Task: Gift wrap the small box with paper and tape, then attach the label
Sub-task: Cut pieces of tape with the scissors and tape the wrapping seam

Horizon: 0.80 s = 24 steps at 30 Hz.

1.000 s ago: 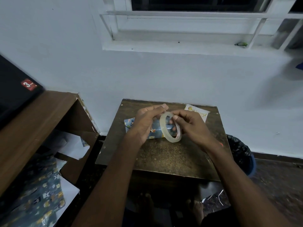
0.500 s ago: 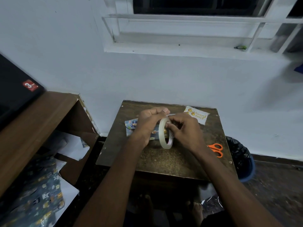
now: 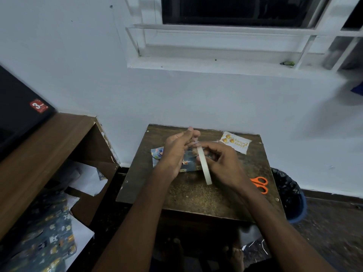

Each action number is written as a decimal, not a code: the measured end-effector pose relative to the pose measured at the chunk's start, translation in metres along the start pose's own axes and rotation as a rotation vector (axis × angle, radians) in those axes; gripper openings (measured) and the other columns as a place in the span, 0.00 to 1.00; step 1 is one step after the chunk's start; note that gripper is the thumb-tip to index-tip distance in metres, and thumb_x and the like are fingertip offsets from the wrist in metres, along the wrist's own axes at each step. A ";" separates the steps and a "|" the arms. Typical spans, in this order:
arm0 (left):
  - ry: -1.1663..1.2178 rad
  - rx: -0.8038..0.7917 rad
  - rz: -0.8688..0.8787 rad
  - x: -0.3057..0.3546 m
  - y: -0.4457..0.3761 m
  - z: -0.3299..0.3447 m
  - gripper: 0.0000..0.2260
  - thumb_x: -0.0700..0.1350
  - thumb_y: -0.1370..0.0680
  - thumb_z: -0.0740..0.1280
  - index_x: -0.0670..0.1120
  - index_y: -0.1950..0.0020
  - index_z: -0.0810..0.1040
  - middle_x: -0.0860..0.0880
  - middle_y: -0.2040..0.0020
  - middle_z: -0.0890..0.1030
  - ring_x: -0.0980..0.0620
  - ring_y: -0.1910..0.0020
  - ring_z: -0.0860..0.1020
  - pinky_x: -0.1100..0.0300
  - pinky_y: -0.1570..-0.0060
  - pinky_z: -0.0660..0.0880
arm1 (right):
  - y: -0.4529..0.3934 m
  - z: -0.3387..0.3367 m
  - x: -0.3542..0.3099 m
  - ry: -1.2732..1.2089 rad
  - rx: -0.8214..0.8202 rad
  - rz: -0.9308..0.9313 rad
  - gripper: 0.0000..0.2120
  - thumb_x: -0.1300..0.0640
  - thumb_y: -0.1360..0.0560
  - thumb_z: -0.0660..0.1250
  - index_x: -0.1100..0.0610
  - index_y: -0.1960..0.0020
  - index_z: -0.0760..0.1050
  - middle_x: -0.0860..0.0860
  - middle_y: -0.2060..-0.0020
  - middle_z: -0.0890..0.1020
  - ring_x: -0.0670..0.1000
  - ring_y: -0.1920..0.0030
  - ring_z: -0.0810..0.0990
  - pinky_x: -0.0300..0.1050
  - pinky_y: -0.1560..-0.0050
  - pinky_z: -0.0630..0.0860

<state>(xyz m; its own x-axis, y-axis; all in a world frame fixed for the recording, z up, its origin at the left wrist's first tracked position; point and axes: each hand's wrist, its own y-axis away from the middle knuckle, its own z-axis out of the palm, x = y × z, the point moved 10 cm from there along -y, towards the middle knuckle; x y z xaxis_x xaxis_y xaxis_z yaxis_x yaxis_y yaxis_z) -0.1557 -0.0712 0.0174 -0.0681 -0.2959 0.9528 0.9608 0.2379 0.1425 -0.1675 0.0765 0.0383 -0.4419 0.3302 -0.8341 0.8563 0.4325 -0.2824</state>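
- The fingers of the right hand (image 3: 224,163) are curled round the tape roll (image 3: 204,165), which stands on edge above the middle of the small table (image 3: 196,197).
- The left hand (image 3: 174,154) pinches at the top of the roll, apparently at the free tape end; the strip itself is too faint to confirm.
- The wrapped box (image 3: 157,154) lies flat on the table behind the hands, left of centre, already covered in patterned paper.
- The label (image 3: 235,142) lies at the far right corner of the table, apart from the box. The scissors (image 3: 260,184) lie at the right edge, partly behind the right wrist.
- Handling estimate: the roll is light and rigid; it is best held by the rim. The tape is thin, clings to skin and folds onto itself, so it should be held only at its extreme end.
- The paper creases and tears easily; the box should be pressed on its flat faces.
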 end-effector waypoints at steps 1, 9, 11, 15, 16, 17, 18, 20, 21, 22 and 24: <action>-0.009 -0.004 0.007 0.001 0.000 0.000 0.16 0.54 0.15 0.66 0.45 0.49 0.88 0.46 0.46 0.88 0.48 0.39 0.84 0.50 0.32 0.77 | 0.000 0.000 -0.001 -0.013 0.000 -0.007 0.21 0.61 0.23 0.75 0.38 0.38 0.83 0.46 0.51 0.85 0.56 0.50 0.82 0.64 0.50 0.81; -0.105 -0.163 0.026 0.006 0.006 0.017 0.26 0.65 0.19 0.63 0.45 0.46 0.89 0.44 0.44 0.88 0.46 0.38 0.84 0.50 0.31 0.76 | 0.001 -0.013 -0.004 -0.254 0.055 0.021 0.17 0.63 0.22 0.74 0.46 0.38 0.85 0.49 0.47 0.88 0.61 0.47 0.85 0.68 0.45 0.81; -0.115 -0.182 0.021 0.004 0.004 0.016 0.17 0.60 0.20 0.69 0.50 0.48 0.90 0.47 0.42 0.88 0.47 0.35 0.82 0.47 0.26 0.72 | 0.002 -0.019 -0.005 -0.317 0.062 0.041 0.15 0.64 0.22 0.74 0.51 0.38 0.85 0.50 0.46 0.88 0.57 0.45 0.86 0.64 0.43 0.82; -0.165 -0.185 0.080 0.000 0.003 0.013 0.10 0.47 0.20 0.74 0.46 0.40 0.88 0.46 0.41 0.87 0.45 0.36 0.83 0.38 0.28 0.74 | 0.001 -0.026 -0.009 -0.355 0.058 0.049 0.12 0.66 0.22 0.73 0.56 0.41 0.85 0.51 0.48 0.88 0.53 0.46 0.87 0.54 0.45 0.83; -0.178 -0.156 0.094 0.001 0.003 0.012 0.10 0.45 0.20 0.74 0.45 0.40 0.87 0.47 0.42 0.88 0.46 0.37 0.83 0.38 0.29 0.75 | 0.001 -0.025 -0.009 -0.349 0.057 0.054 0.12 0.66 0.22 0.73 0.57 0.41 0.85 0.51 0.48 0.88 0.54 0.46 0.87 0.55 0.45 0.84; -0.190 -0.128 0.100 0.003 0.004 0.011 0.10 0.44 0.21 0.75 0.45 0.41 0.88 0.49 0.43 0.88 0.47 0.38 0.84 0.39 0.30 0.76 | 0.001 -0.025 -0.010 -0.338 0.051 0.059 0.11 0.66 0.22 0.73 0.56 0.41 0.85 0.51 0.49 0.88 0.54 0.46 0.87 0.56 0.44 0.84; -0.191 -0.105 0.100 0.003 0.005 0.010 0.10 0.45 0.23 0.76 0.46 0.42 0.88 0.51 0.43 0.88 0.48 0.38 0.84 0.40 0.31 0.76 | 0.001 -0.024 -0.009 -0.313 0.048 0.068 0.11 0.65 0.22 0.73 0.55 0.42 0.86 0.51 0.49 0.88 0.54 0.47 0.87 0.58 0.45 0.84; -0.162 -0.083 0.095 0.003 0.004 0.009 0.13 0.50 0.27 0.79 0.46 0.45 0.89 0.51 0.43 0.88 0.48 0.38 0.84 0.40 0.30 0.76 | 0.001 -0.024 -0.006 -0.224 0.045 0.078 0.10 0.65 0.22 0.73 0.53 0.45 0.86 0.48 0.53 0.88 0.53 0.51 0.86 0.60 0.48 0.83; -0.146 -0.080 0.088 0.002 0.003 0.009 0.15 0.51 0.28 0.79 0.45 0.45 0.89 0.51 0.42 0.88 0.48 0.37 0.84 0.41 0.30 0.76 | 0.001 -0.025 -0.006 -0.178 0.047 0.079 0.10 0.65 0.22 0.73 0.52 0.46 0.87 0.46 0.56 0.87 0.52 0.54 0.85 0.60 0.50 0.83; -0.136 -0.076 0.077 0.000 0.002 0.008 0.14 0.50 0.27 0.79 0.44 0.45 0.89 0.51 0.41 0.88 0.48 0.37 0.84 0.41 0.29 0.76 | 0.001 -0.026 -0.005 -0.151 0.057 0.084 0.10 0.65 0.23 0.74 0.51 0.47 0.87 0.46 0.58 0.87 0.51 0.56 0.85 0.60 0.51 0.83; -0.111 -0.075 0.054 -0.004 0.000 0.008 0.10 0.46 0.23 0.78 0.43 0.44 0.89 0.49 0.41 0.87 0.46 0.38 0.84 0.40 0.30 0.76 | 0.002 -0.029 -0.005 -0.161 0.086 0.095 0.12 0.64 0.25 0.76 0.48 0.48 0.86 0.46 0.59 0.85 0.49 0.58 0.84 0.55 0.53 0.84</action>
<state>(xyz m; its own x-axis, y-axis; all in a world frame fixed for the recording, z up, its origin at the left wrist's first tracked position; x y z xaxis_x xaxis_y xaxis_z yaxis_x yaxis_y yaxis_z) -0.1572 -0.0626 0.0156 -0.0406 -0.1794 0.9829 0.9810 0.1797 0.0733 -0.1716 0.1000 0.0562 -0.3158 0.2250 -0.9218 0.9148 0.3301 -0.2328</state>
